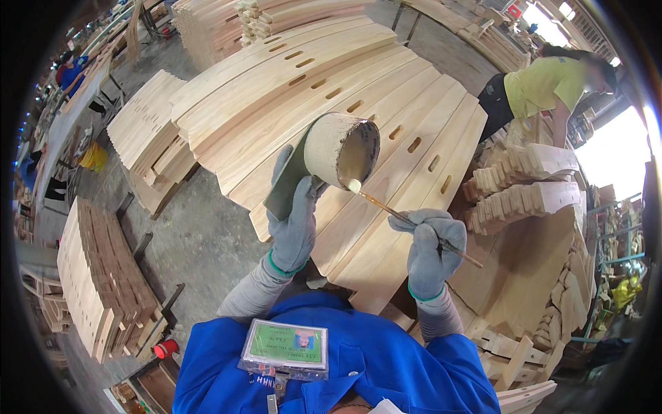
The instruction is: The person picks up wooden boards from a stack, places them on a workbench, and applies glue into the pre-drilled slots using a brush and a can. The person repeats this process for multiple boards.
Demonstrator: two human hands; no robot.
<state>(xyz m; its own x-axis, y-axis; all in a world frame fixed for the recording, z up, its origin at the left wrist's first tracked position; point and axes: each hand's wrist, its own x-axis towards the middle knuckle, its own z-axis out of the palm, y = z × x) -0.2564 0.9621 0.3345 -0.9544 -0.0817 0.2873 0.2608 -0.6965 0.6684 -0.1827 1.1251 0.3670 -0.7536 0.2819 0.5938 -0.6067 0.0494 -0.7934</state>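
My left hand [293,231], in a grey glove, is closed round a pale, crusted cup [325,148] and a grey-green sheet [287,183] pressed against its side. The cup tilts toward the right, and cream-coloured paste [354,157] shows inside. My right hand [434,252], gloved as well, pinches a thin stick [380,205]. A pale blob of paste coats the stick's tip, which is at the cup's lower rim. Beneath both hands lie long, pale wooden boards [276,114] side by side, several with oval slots cut through them.
Stacked wooden pieces [103,283] stand at the left, with another pile [148,124] farther back. Curved wooden parts [527,190] are piled at the right. Beyond them a person in a yellow shirt [545,90] bends over. A red container [165,348] is at the lower left.
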